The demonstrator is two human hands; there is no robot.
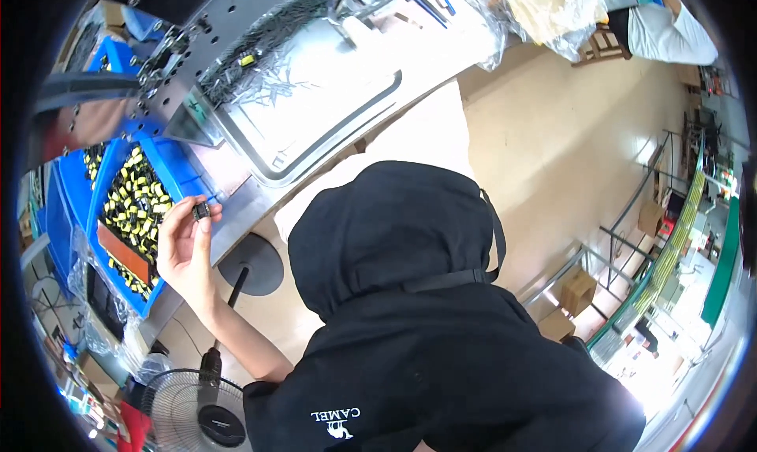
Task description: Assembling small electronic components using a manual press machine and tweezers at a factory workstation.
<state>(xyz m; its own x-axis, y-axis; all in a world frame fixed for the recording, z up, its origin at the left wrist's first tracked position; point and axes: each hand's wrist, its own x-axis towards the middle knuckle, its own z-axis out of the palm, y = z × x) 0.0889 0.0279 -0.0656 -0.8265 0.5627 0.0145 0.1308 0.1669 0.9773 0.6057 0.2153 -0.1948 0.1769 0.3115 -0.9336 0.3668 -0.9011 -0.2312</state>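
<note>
My left hand (pixel 185 243) is raised in front of a blue bin (pixel 175 164), beyond the edge of the table. Thumb and fingertips pinch a small black electronic component (pixel 201 211), dark and blocky with what look like pins. Many small black-and-yellow components (pixel 134 196) fill the bin beside the hand. An orange-brown strip (pixel 124 252) lies across them. My right hand does not show; black clothing (pixel 394 239) covers the middle and bottom of the view.
A metal machine (pixel 185 50) rises at the upper left. Next to it, a rimmed tray (pixel 315 148) holds loose grey pieces (pixel 272 81) and a yellow-black one. A fan (pixel 193 412) stands at lower left. Another person (pixel 670 38) is at upper right; cartons (pixel 578 290) sit by a rack.
</note>
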